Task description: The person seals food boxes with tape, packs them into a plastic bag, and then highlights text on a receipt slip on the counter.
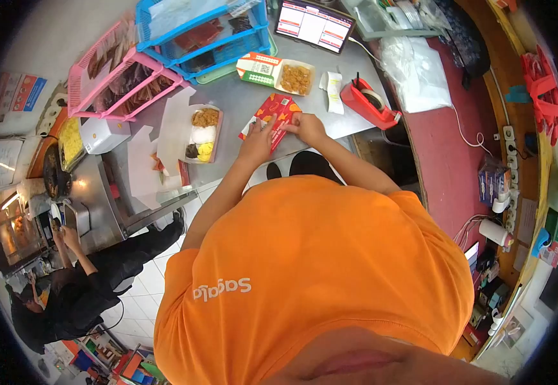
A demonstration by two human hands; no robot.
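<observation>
At the grey counter (227, 96), both hands (258, 142) hold a red carton (281, 105) printed with yellow-orange shapes and a pale square.

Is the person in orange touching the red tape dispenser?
No, the left hand and right hand are both on the red carton, while the tape dispenser stands apart from them.

Orange shirt (330, 256), short sleeves (179, 276), white "Sagala" lettering (222, 289).

The carton (281, 112) is red with yellow patterning, the shirt (330, 256) orange.
</observation>
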